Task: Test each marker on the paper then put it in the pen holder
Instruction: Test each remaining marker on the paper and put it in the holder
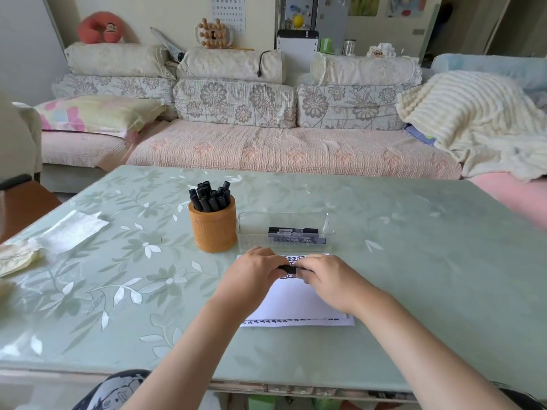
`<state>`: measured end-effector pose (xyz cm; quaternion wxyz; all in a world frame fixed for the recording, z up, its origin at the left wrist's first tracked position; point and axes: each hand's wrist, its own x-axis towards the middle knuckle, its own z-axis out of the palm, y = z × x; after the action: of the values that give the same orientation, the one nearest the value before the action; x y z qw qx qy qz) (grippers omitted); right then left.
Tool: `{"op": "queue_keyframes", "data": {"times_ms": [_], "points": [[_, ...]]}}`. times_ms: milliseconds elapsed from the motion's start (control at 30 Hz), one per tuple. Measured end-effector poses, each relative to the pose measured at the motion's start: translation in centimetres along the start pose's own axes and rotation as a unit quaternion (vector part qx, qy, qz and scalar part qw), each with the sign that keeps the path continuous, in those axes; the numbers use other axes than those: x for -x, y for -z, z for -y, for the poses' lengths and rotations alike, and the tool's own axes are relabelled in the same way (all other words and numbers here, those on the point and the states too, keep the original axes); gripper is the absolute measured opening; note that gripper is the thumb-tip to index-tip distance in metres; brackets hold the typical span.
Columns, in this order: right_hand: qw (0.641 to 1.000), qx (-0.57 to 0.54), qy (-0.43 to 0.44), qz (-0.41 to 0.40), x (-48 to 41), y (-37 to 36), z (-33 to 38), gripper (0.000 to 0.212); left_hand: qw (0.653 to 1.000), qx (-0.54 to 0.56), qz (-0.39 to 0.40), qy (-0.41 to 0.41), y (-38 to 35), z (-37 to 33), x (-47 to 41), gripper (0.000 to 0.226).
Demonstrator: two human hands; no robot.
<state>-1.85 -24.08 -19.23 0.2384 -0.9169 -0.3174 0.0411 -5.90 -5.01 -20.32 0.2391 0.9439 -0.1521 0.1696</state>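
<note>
The left grip (254, 269) and right grip (322, 276) each curl round one end of a single black marker (288, 269), held level just above the paper (296, 300) beneath them, probably so the cap can be pulled off or pressed on right where the test strokes go. Just beyond both grips one clear tray (284, 220) holds two, maybe three, waiting markers (296, 235); beyond and left of the left grip one pen holder (213, 229) stands within easy reach, packed with roughly ten, and two sheets seem stacked on the table (414, 261)
</note>
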Motion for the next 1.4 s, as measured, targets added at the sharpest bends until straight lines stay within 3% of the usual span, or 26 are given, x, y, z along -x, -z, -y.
{"op": "queue_keyframes", "data": {"times_ms": [367, 500, 600, 800, 867, 967, 1100, 1167, 1267, 1400], "points": [[0.979, 0.088, 0.116, -0.142, -1.4, 0.1, -3.0, 0.016, 0.997, 0.055, 0.059, 0.017, -0.3, 0.5, -2.1, 0.014], [0.997, -0.006, 0.051, -0.057, -1.8, 0.1, -2.5, 0.014, 0.998, 0.027, 0.035, -0.051, -0.1, 1.7, -2.3, 0.017], [0.998, -0.065, 0.007, -0.010, -2.1, 0.2, -2.5, 0.036, 0.997, 0.019, 0.036, -0.071, 0.0, 2.3, -2.3, 0.026], [0.990, 0.049, 0.093, -0.094, -2.3, -0.1, -3.0, 0.011, 0.996, 0.061, 0.064, -0.008, -0.3, 2.4, -2.3, 0.015], [0.986, 0.060, 0.107, -0.114, -2.3, -0.3, -2.8, 0.018, 0.995, 0.070, 0.072, 0.007, -0.3, 2.7, -2.3, 0.016], [0.991, 0.049, 0.082, -0.093, -2.5, -0.5, -2.3, 0.017, 0.997, 0.044, 0.054, -0.037, 0.0, 3.2, -2.3, 0.017], [0.999, -0.038, 0.024, -0.030, -2.6, -0.7, -2.4, 0.034, 0.994, 0.012, 0.029, -0.105, 0.4, 3.7, -2.1, 0.027], [0.998, -0.006, 0.044, -0.041, -2.6, -0.8, -2.5, 0.031, 0.996, 0.024, 0.038, -0.079, 0.3, 3.7, -1.8, 0.023], [0.988, 0.070, 0.088, -0.108, -2.4, -0.5, -2.7, 0.008, 0.994, 0.051, 0.085, 0.036, 0.7, 4.4, -1.4, 0.023], [0.991, 0.034, 0.055, -0.115, -2.2, 0.0, -3.8, 0.017, 0.994, 0.040, 0.070, 0.079, 1.7, 6.6, -0.6, 0.017]]}}
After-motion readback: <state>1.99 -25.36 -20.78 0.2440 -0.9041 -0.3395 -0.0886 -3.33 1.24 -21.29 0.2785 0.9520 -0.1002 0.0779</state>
